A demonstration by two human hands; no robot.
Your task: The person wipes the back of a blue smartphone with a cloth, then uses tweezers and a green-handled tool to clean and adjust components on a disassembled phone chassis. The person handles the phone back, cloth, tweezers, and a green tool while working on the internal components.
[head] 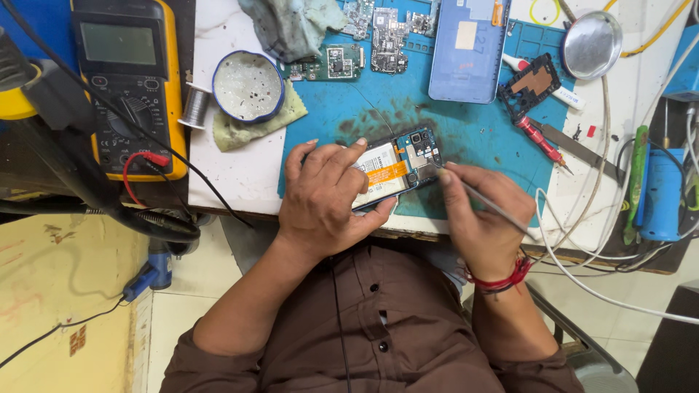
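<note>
The left hand (328,193) is gripping an opened smartphone with its back cover off (397,169), fingers curled over the white battery area and thumb pressing the near edge, holding it flat on the blue rubber work mat (466,138) close to the table's front edge. The right hand (477,218) is pinching a thin silver metal tool (484,200) between thumb and fingers, its tip touching the phone's exposed board just beside the camera cluster at the phone's right end. An orange flex strip is crossing the phone's middle. Farther back on the mat, a light blue phone back cover (470,51) is lying face down, with several bare green circuit boards (364,40) to its left and a black plastic inner frame (529,84) to its right. A small red-handled screwdriver (539,140) is lying near the frame. A round blue-rimmed tin (247,85) is sitting on a pale green cloth (251,127) beside a spool of solder wire (195,107), and a yellow digital multimeter (131,80) is resting to the far left.
</note>
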